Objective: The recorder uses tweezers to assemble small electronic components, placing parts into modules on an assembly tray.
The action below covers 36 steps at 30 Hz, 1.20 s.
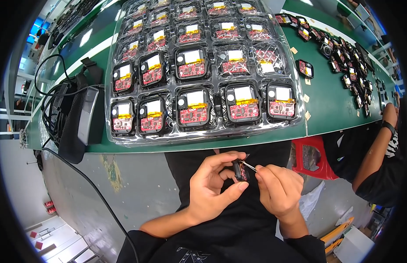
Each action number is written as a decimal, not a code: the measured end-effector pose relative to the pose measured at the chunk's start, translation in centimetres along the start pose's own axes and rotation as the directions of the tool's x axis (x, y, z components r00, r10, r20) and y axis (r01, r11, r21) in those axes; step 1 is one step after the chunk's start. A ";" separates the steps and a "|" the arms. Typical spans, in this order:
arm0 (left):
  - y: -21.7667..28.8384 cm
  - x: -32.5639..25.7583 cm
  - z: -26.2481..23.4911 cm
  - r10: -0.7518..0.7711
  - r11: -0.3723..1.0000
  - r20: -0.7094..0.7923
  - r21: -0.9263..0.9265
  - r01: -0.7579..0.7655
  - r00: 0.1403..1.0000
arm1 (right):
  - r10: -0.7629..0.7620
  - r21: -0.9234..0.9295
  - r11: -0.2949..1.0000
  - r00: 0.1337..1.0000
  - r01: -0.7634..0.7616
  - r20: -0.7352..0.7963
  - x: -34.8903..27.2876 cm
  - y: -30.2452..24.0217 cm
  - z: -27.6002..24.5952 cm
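Above my lap, my left hand (214,186) grips a small black device housing (241,172) by its edges, thumb below and fingers above. The housing is tilted nearly edge-on, with a bit of red circuit board showing inside. My right hand (280,188) pinches a thin silver tool (249,166), whose tip reaches the upper part of the housing. Whether it is tweezers or a plain pick, I cannot tell. In front of both hands, a clear plastic tray (168,136) holds several similar black housings with red boards, yellow tape and white rectangles.
The tray lies on a green workbench (319,118). A black bag-like case (72,127) with cables sits at its left. Loose devices (350,72) are heaped at the right, with a single one (305,68) nearer. A co-worker's arm (376,151) and a red stool (315,158) are at right.
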<state>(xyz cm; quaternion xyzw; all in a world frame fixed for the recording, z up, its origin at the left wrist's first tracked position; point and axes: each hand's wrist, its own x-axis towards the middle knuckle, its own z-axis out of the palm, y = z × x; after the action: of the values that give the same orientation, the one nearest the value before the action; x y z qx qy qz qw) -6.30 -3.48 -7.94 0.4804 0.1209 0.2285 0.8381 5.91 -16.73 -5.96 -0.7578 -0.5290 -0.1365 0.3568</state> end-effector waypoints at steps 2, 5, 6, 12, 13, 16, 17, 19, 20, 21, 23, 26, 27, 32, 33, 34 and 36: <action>-0.2 -0.2 0.0 0.034 0.999 -0.027 0.044 -0.033 0.999 | -0.006 -0.019 1.000 1.000 0.006 0.011 0.1 -0.1 0.0; -0.2 -0.4 -0.2 0.029 0.987 -0.011 0.156 -0.027 1.000 | 0.002 -0.032 0.999 0.999 -0.001 0.042 0.2 -0.4 -0.2; -0.1 -0.4 -0.3 0.028 0.987 -0.012 0.156 -0.026 1.000 | 0.003 -0.046 0.999 0.998 0.000 0.064 0.3 -0.4 -0.3; -0.1 -0.5 -0.7 0.030 0.967 0.006 0.252 -0.030 1.000 | 0.006 -0.069 0.998 0.991 0.003 0.132 0.3 -0.5 -0.6; -0.2 -0.4 -0.7 0.032 0.980 -0.001 0.198 -0.031 0.999 | 0.005 -0.056 0.998 0.993 0.001 0.116 0.3 -0.5 -0.5; -0.3 -0.1 -0.6 0.034 0.992 -0.006 0.118 -0.033 0.999 | 0.020 -0.026 0.999 0.997 -0.018 0.079 0.2 -0.4 -0.3; -0.3 -0.1 -0.6 0.035 0.995 -0.004 0.093 -0.034 0.999 | 0.021 -0.026 0.999 0.997 -0.019 0.080 0.2 -0.3 -0.3; -0.2 0.0 -0.7 0.017 0.997 -0.001 0.077 -0.017 1.000 | 0.027 -0.017 1.000 0.997 -0.025 0.074 0.1 -0.2 -0.2; -0.2 0.0 -0.7 0.002 0.998 0.002 0.061 -0.002 1.000 | 0.028 -0.017 1.000 0.997 -0.027 0.075 0.1 -0.1 -0.1; -0.1 0.0 -0.7 0.000 0.998 0.003 0.060 0.000 1.000 | 0.029 0.008 1.000 0.998 -0.030 0.060 0.0 0.0 -0.1; -0.1 0.0 -0.6 -0.034 0.999 0.001 -0.006 0.034 0.999 | 0.033 0.032 0.999 0.998 -0.034 0.046 -0.2 0.2 0.1; 0.1 -0.1 -0.5 -0.075 0.996 -0.016 -0.039 0.074 0.997 | 0.044 0.088 0.995 0.999 -0.045 0.004 -0.5 0.5 0.5; 0.0 -0.1 -0.5 -0.075 0.996 -0.017 -0.039 0.074 0.997 | 0.025 0.056 0.998 1.000 -0.026 0.014 -0.5 0.6 0.6; -0.1 -0.2 -0.8 -0.098 0.990 -0.028 -0.100 0.095 0.995 | -0.004 0.007 1.000 1.000 0.004 0.016 -0.6 0.5 0.6; 0.0 -0.2 -0.8 -0.097 0.991 -0.027 -0.100 0.093 0.995 | -0.007 0.009 1.000 1.000 0.007 0.012 -0.6 0.5 0.6; 0.1 -0.3 -0.8 -0.101 0.990 -0.027 -0.101 0.098 0.994 | -0.011 0.012 1.000 1.000 0.011 0.009 -0.6 0.5 0.6; 0.2 -0.3 -0.8 -0.106 0.990 -0.026 -0.101 0.103 0.994 | -0.013 0.022 1.000 1.000 0.013 0.011 -0.5 0.5 0.6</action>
<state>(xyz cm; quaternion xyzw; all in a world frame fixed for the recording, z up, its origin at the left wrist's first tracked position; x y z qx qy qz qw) -6.96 -2.98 -8.17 0.4272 0.1476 0.1977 0.8698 6.05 -16.75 -6.84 -0.7512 -0.5373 -0.1288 0.3611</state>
